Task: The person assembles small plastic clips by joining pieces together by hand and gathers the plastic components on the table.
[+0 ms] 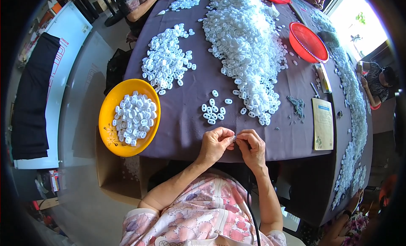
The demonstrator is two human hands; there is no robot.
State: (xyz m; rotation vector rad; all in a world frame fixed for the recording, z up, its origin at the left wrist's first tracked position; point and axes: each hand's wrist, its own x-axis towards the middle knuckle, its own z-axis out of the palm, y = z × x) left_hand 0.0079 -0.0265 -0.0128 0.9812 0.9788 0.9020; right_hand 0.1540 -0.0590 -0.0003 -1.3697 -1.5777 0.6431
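At the table's front edge, my left hand (214, 145) and my right hand (253, 150) meet fingertip to fingertip. Both are closed in a pinch on a small pale piece (234, 138), mostly hidden by the fingers. Just beyond them lies a small group of white oval pieces with two holes each (213, 112). A large heap of similar white pieces (245, 51) stretches away behind. To the right sits a little pile of small grey-green bits (297, 106). A yellow bowl (106, 135) holding more white pieces stands at the left edge.
Another pile of white pieces (167, 57) lies at the left. On the right are a red basket (305, 39), a tan notebook (323, 126) and a small box (323, 78). A cardboard box (122, 189) stands under the table's left corner. Other people sit around the tables.
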